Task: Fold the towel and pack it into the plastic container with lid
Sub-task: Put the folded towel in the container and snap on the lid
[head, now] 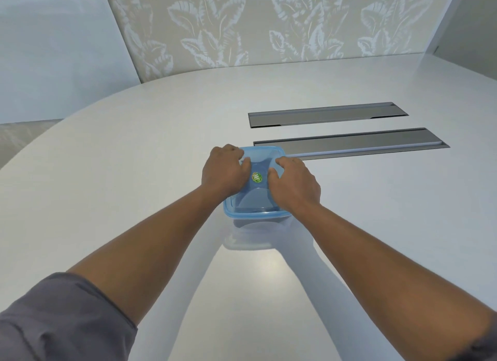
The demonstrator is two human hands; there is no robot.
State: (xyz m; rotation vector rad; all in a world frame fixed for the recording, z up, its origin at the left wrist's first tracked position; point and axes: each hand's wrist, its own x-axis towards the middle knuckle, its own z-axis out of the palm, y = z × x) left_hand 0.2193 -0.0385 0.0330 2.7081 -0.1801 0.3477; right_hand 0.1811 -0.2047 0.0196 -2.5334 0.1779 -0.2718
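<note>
**Two hands on the lid — press to seal**

Both hands lie flat on top of the blue lid (259,183), w/ fingers spread and pressing down, not curled round anything. Left hand (224,172) covers the lid's left side, fingers reaching its far-left corner. Right hand (294,184) covers the right side, fingers toward the far-right edge. Neither grips; palms & fingers bear down on the plastic.

Towel: not visible. Judging by the lid being on, it's prob. already inside the plastic container (254,212), which sits under the lid on the white table (134,145). Can't confirm through the tinted plastic.

Step in hand, as I read it: snapping the lid shut. To do it well:
- Work round the rim, corner by corner, not just the centre; the centre flexes and corners can pop back.
- Keep pressure straight down so the container doesn't skid on the smooth tabletop.
- Check the near edge of the lid, which both hands leave uncovered. Seating there can't be judged from this angle.
- If a corner won't seat, cloth may be caught at the rim; tuck in & retry.

Count:
- 1 container, 1 lid, w/ 1 round green sticker (256,177) at lid centre, between the hands.
- 2 hands.
- 2 grey recessed cable trays: one (349,145) just beyond the lid to the right, the other (326,114) farther beyond it.
- 0 towels in sight.
</note>
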